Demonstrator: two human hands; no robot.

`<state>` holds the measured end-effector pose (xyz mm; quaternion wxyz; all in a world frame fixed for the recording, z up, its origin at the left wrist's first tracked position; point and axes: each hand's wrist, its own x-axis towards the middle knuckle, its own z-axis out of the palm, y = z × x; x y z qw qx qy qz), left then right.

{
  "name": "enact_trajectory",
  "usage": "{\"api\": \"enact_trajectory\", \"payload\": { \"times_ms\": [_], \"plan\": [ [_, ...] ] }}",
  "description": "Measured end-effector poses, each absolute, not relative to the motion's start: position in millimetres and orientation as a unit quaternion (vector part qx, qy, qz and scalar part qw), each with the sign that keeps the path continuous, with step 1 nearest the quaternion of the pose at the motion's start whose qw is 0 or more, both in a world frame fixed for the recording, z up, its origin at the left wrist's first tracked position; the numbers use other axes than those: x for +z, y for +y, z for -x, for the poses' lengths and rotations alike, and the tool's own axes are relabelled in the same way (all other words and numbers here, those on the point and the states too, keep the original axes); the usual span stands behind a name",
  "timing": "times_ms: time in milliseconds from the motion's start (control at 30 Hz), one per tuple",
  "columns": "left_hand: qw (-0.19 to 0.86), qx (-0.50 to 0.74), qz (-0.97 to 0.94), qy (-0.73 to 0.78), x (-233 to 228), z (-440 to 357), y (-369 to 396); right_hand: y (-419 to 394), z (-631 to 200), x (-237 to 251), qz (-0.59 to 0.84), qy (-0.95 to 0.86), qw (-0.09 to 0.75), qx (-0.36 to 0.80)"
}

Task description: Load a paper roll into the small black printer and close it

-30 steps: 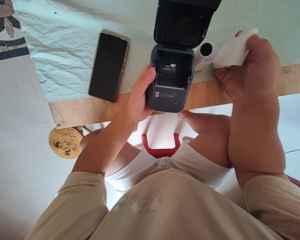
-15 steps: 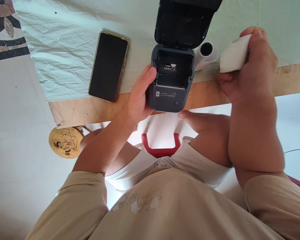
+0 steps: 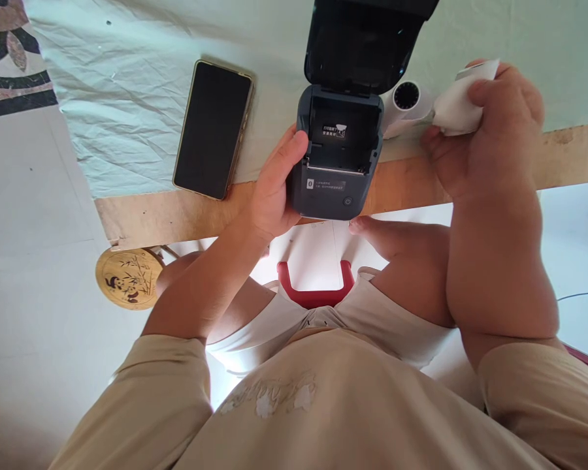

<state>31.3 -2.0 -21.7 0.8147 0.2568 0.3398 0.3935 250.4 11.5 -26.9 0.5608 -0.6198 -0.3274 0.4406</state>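
A small dark grey printer (image 3: 340, 160) stands at the table's near edge with its black lid (image 3: 360, 46) tipped open and its paper bay empty. My left hand (image 3: 274, 186) grips the printer's left side, thumb on its top corner. Just right of the printer lies a white paper roll (image 3: 406, 104) on its side. My right hand (image 3: 490, 127) is closed on the loose white paper strip (image 3: 455, 104) that runs from that roll.
A black phone (image 3: 212, 129) lies face up left of the printer on the pale green cloth (image 3: 127, 98). The bare wooden table edge (image 3: 176, 215) runs below it. Under the table are a red stool handle (image 3: 315, 290) and a round panda-painted stool (image 3: 129, 277).
My right hand has crumpled the paper strip shorter and shifted slightly toward the roll. The left hand and printer have stayed put.
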Motion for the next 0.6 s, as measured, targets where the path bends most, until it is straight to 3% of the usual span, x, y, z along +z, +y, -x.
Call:
{"api": "enact_trajectory", "payload": {
  "times_ms": [100,233,467,600],
  "plan": [
    [0.821,0.393,-0.256,0.325,-21,-31,-2,15,-250,-20,0.593,-0.186,0.612,0.488],
    [0.822,0.402,-0.242,0.323,-22,-31,-2,15,-257,-17,0.560,-0.146,0.617,0.532],
    [0.822,0.402,-0.239,0.324,-22,-32,-1,-5,-219,5,0.531,-0.402,0.680,0.306],
    [0.821,0.386,-0.235,0.350,-23,-32,-2,-8,-200,32,0.552,-0.573,0.551,0.252]
  ]
}}
